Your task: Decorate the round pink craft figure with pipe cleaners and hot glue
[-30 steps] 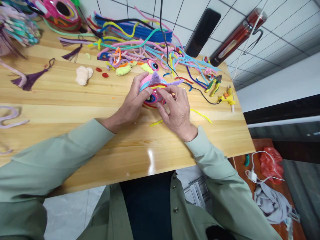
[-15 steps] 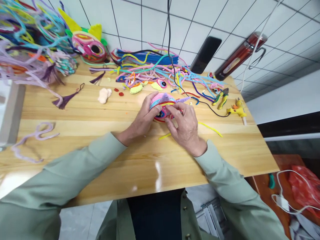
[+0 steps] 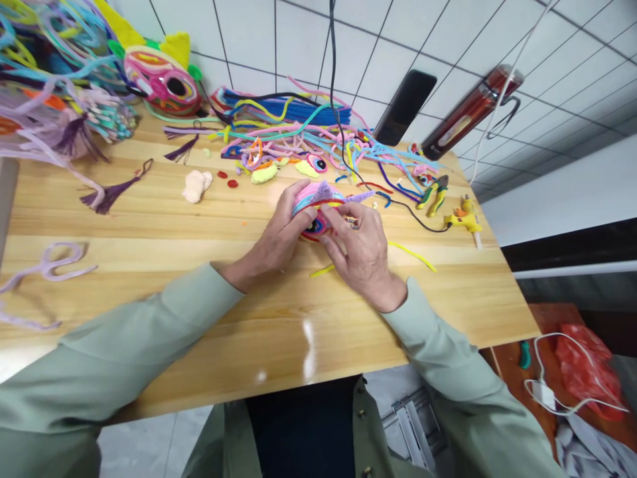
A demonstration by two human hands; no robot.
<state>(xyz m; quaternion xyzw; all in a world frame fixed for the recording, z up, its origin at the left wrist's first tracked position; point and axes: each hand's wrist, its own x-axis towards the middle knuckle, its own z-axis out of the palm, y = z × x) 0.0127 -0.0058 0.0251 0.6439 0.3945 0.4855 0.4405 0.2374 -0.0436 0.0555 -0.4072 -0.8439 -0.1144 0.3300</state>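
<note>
Here both hands close on a pipe-cleaner figure (image 3: 314, 206) near the middle of the table (image 3: 149, 226): the left hand (image 3: 276, 236) cups its left side, the right hand (image 3: 363, 252) pinches its front with curled fingers. A yellow pipe cleaner (image 3: 413, 254) lies just beside the right hand. Pliers (image 3: 432, 192) and a glue gun (image 3: 464, 219) sit toward the right edge, a loose pipe-cleaner heap (image 3: 298, 136) along the far edge.
</note>
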